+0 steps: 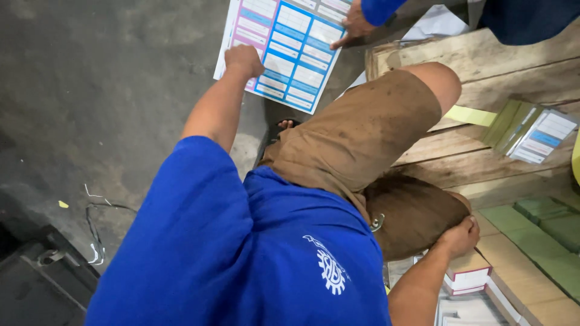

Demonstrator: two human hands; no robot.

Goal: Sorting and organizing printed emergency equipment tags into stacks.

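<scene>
While the left hand (243,60) is curled into a fist, knuckles pressed on the near-left corner of the printed sheet (290,45), that sheet lies flat on the floor (109,78), its long axis running up & away from the fist. Another person's hand (353,27) presses the sheet's far-right edge. Right hand (462,236) is well apart from the sheet, back by the knee, fingers bent over a small box (468,273) w/ a red-edged label; can't tell if it's actually gripping. Left hand is nearer.
</scene>
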